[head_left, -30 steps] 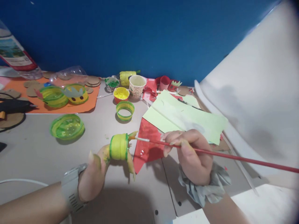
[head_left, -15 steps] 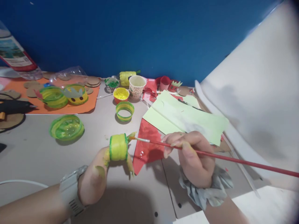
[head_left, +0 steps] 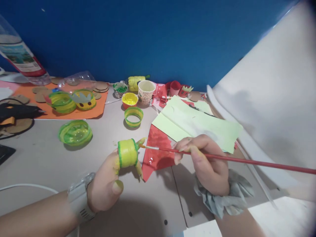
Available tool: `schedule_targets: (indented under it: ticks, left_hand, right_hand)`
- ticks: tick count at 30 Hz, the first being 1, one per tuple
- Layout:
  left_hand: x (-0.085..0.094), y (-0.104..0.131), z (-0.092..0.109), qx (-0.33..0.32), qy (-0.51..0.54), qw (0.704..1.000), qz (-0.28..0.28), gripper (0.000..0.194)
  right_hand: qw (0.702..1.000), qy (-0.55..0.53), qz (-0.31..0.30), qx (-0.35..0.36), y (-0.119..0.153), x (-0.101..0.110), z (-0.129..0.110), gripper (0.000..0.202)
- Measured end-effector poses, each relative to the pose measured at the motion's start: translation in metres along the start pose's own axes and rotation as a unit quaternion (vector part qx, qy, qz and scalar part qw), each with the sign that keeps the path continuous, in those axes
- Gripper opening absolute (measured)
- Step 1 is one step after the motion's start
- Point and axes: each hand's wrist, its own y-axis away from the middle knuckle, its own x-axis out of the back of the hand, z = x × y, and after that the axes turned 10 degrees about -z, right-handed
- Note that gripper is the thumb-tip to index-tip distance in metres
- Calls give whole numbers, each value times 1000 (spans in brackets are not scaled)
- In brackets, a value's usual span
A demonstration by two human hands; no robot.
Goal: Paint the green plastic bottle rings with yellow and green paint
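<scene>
- The left hand (head_left: 108, 184) carries a small yellow ring with green edges (head_left: 127, 153) slipped over its fingers above the worktop (head_left: 37, 164), which seems to keep the painted outside free of the grip.
- The right hand (head_left: 204, 161) is closed in a pencil grip on a red-handled paintbrush (head_left: 222, 158); its tip meets the ring's right edge, and the long handle runs off to the right.
- Behind them stands a small pot of yellow paint (head_left: 129, 99), with a cup of green paint (head_left: 120, 89) and a paper cup (head_left: 146, 91) whose contents I cannot make out.
- A second painted ring (head_left: 133, 116) lies open and hollow on the worktop; a green-streaked clear dish (head_left: 75, 132) sits to the left.
- Pale green paper (head_left: 197, 123) overlaps red paper (head_left: 155, 154) under the brush.
</scene>
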Motion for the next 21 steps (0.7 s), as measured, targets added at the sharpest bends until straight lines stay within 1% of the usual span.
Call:
schedule_targets:
  ticks: [2,4,6,8,9,10,12,14,16,19,21]
  left_hand:
    - [2,-1,0,-13,-127,992,-16,67]
    - [3,-4,2,-21,-234,972,-23,63]
    - [6,-7,6,-36,-327,944,-27,60]
    - [9,-10,8,-52,-411,910,-31,70]
    - [11,-11,8,-57,-442,895,-31,76]
    - [13,-12,8,-61,-462,884,-31,82]
    - [16,-12,6,-64,-482,873,-29,90]
    - [17,-13,6,-66,-493,867,-32,92]
    - [16,-13,5,-65,-499,864,-36,90]
    - [15,-14,6,-77,-501,861,-36,94]
    - [15,-14,7,-101,-508,854,-46,98]
  right_hand:
    - [1000,8,5,-8,0,2,-2,17]
    - [1000,2,24,13,1,5,-3,17]
    - [1000,-1,16,21,1,6,-4,17]
    - [1000,19,6,6,1,7,-4,15]
    - [999,31,11,-2,1,7,-4,15]
    - [999,38,20,-1,1,6,-4,16]
    - [999,34,29,13,2,6,-4,17]
    - [999,30,11,11,2,6,-4,17]
    - [999,44,-1,0,3,6,-3,18]
    - [998,56,16,35,4,7,-3,19]
    - [997,55,-7,57,4,7,-2,20]
